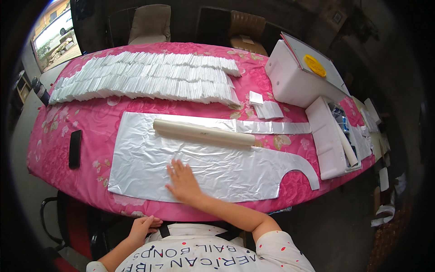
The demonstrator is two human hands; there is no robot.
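A shiny white plastic sheet (pixel 140 158), apron-like in outline, lies spread and creased across the near part of the table. Two strap-like strips extend from its right end, the nearer one curving. My right hand (pixel 183 183) rests palm down on the sheet's near half, fingers spread, holding nothing. Across the sheet's upper part lies a long beige tube or roll (pixel 204 133). My left hand (pixel 144 226) is at the table's near edge by my body, its fingers loosely extended and partly overlapping; nothing shows in it.
Several rows of folded white packets (pixel 145 75) line the far side of the pink flowered tablecloth (pixel 97 122). A few small folded pieces (pixel 268 109) lie right of them. A black phone (pixel 75 149) sits at left. White foam boxes (pixel 290 75) stand at right; chairs (pixel 150 25) are beyond.
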